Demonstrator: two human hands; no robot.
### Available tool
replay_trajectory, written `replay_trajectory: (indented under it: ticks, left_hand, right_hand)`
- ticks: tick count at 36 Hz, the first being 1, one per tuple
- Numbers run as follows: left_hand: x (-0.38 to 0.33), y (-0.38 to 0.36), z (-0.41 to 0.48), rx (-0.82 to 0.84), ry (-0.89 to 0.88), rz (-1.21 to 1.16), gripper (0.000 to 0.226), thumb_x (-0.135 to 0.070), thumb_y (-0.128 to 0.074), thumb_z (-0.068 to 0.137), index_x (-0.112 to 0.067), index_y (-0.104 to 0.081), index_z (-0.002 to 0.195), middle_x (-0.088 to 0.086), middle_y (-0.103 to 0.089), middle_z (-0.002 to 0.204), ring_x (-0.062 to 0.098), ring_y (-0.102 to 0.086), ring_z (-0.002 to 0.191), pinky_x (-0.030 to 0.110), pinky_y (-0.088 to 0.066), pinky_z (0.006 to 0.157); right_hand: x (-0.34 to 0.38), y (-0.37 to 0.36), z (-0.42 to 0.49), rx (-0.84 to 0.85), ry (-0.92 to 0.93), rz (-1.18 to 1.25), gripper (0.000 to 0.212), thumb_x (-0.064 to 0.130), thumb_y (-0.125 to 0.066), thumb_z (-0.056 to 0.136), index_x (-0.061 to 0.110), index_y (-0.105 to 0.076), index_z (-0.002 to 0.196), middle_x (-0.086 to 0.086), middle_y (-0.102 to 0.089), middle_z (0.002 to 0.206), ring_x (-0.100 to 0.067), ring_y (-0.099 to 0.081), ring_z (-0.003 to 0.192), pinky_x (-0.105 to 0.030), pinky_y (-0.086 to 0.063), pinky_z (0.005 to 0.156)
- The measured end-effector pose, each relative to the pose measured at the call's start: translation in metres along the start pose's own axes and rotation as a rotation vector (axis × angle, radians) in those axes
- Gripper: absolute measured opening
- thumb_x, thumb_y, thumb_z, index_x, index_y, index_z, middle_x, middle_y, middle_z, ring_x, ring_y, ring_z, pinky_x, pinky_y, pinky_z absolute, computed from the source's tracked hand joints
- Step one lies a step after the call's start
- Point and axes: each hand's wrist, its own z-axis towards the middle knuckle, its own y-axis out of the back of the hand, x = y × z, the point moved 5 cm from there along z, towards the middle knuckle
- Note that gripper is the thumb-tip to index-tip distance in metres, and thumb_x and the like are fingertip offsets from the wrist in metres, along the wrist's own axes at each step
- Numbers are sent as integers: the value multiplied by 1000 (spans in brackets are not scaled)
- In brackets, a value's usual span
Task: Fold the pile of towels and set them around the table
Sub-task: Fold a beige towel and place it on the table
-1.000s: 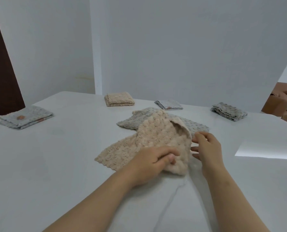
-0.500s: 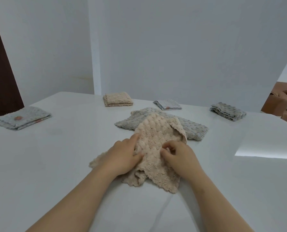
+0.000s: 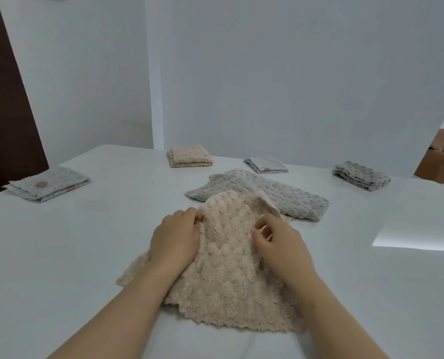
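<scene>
Head view, lower centre: your left grip (image 3: 174, 239) and right grip (image 3: 280, 244) each pinch the beige towel (image 3: 228, 275), crumpled on the desk (image 3: 86, 255), its far edge over the grey towel (image 3: 262, 195). Step in hand: folding. The next move probably calls for matching the corners.

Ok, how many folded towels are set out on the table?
4: spotted grey towel at left, beige folded towel at the far edge, small grey towel right of it, dark grey towel far right. Others may be out of frame.
</scene>
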Motion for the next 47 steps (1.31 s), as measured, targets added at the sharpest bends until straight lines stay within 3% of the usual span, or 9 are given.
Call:
replay_trajectory:
  ticks: [6, 16, 21, 25, 30, 35, 40, 43, 47]
  left_hand:
    - [-15, -17, -3, 127, -97, 63, 47, -32, -44, 92, -24, -28, 136, 1, -52, 128, 23, -42, 120, 35, -34, 92]
    - [-30, -17, -14, 318, -351, 19, 35, -15, -34, 97, -33, -48, 124, -9, -48, 132, 12, -34, 128, 33, -27, 102]
    - [-45, -12, -18, 312, -454, -39, 31, -12, -47, 86, -32, -67, 99, -20, -63, 100, 1, -49, 103, 27, -30, 97]
    - [-40, -3, -16, 107, -327, -217, 18, -20, -50, 86, -31, -62, 93, -13, -55, 61, 9, -54, 67, 21, -33, 69]
    - [-31, -7, -12, 14, -208, -189, 40, -41, -41, 94, -31, -33, 132, 0, -55, 96, 21, -55, 91, 28, -37, 70]
    - [-30, -20, -11, 154, -234, -31, 36, -35, -45, 92, -37, -40, 128, -3, -47, 125, 20, -43, 115, 31, -35, 95]
    - [-30, -21, -13, 302, -218, -220, 45, -24, -51, 90, -40, -34, 129, -1, -55, 122, 20, -57, 101, 35, -42, 93]
    - [-29, -17, -11, 270, -198, -292, 52, -10, -49, 85, -40, -38, 125, 3, -59, 103, 21, -56, 82, 36, -47, 82]
    - [-13, 2, -1, 46, -87, -183, 38, -8, -45, 81, -34, -51, 109, -4, -49, 103, 20, -53, 97, 28, -38, 73]
  right_hand:
    - [-1, -15, 1, 118, 18, -182, 27, 35, -45, 91, 27, -59, 112, 4, -51, 119, -18, -43, 114, -31, -38, 94]
    - [-24, 3, 5, 46, -140, -107, 36, 39, -45, 90, 21, -38, 59, 2, -50, 64, -18, -47, 65, -28, -33, 54]
    - [-21, 4, 5, 15, -120, -143, 18, 36, -47, 88, 21, -47, 78, 0, -60, 84, -21, -56, 81, -31, -43, 66]
    - [-15, -2, 5, 81, -75, -191, 24, 33, -49, 86, 20, -49, 106, -3, -52, 110, -26, -49, 105, -36, -43, 85]
    - [-6, -16, 4, 179, 17, -241, 24, 37, -51, 85, 25, -57, 104, 3, -43, 127, -26, -40, 114, -35, -37, 92]
    - [-6, -21, 4, 272, 20, -223, 24, 36, -50, 86, 20, -64, 98, 2, -52, 110, -23, -41, 108, -35, -37, 91]
    - [-11, -12, 6, 163, -15, -185, 23, 33, -43, 90, 22, -51, 70, 3, -52, 87, -23, -50, 95, -35, -42, 80]
    - [-12, -9, 5, 134, -12, -194, 15, 33, -43, 90, 25, -55, 94, 0, -57, 96, -23, -50, 98, -36, -43, 83]
    - [-15, -7, 5, 143, -11, -248, 24, 27, -43, 89, 31, -53, 111, 1, -57, 106, -22, -48, 104, -33, -40, 84]
